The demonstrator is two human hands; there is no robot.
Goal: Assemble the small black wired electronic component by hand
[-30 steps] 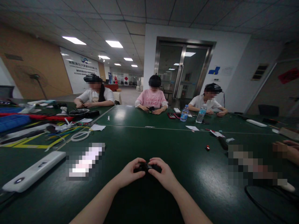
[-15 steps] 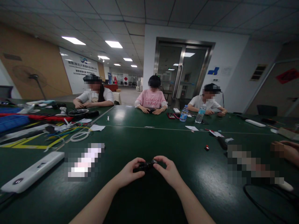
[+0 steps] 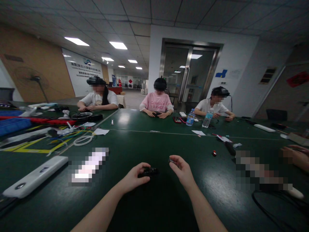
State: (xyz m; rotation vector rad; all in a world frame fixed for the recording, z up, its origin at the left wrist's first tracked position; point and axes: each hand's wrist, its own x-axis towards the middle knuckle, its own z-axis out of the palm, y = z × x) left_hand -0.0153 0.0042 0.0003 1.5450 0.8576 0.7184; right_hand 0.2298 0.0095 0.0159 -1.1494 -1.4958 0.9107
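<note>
Holding glossy black oblong (image 3: 152, 171), small piece (image 3: 171, 160)

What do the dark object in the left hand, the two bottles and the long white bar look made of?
Dark object in the left hand: probably plastic, black with glossy highlights; metal possible.
Bottles: likely plastic, see-through.
White bar: apparently moulded plastic, smooth satin sheen, rounded corners.

A dark green bench (image 3: 130, 145) fills the near part of the room, its surface shining at right. On the left, a fan (image 3: 36, 79) stands before a tan wall (image 3: 50, 54), which meets a white panel (image 3: 70, 69) with dark lettering. Grey floor (image 3: 132, 101) runs far back past the middle. Metal-framed glass doors (image 3: 175, 64) are set in a white wall (image 3: 156, 58); bright rectangular lights (image 3: 118, 45) dot the gridded ceiling (image 3: 135, 13).
</note>
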